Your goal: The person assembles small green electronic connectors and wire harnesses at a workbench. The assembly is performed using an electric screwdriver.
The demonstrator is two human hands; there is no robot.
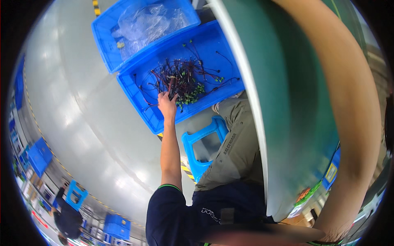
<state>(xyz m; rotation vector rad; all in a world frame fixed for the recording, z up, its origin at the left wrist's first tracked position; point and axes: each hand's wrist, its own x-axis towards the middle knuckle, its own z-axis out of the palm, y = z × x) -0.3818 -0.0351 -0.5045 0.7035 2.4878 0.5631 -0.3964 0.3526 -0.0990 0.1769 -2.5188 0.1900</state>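
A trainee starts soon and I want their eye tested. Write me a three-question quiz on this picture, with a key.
1. Multiple choice: the left hand is at which things? A) the blue stool B) the wire bundles C) the green tabletop
2. True or false: the right hand is in view.
3. Short answer: which is nearer the person's body, the wire crate or the crate of clear plastic film?

Key: 1. B; 2. False, only the right arm shows; 3. The wire crate.

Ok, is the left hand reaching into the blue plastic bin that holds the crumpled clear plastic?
No, the left hand is at the tangled dark wires with green parts in the neighbouring blue rectangular plastic bin.
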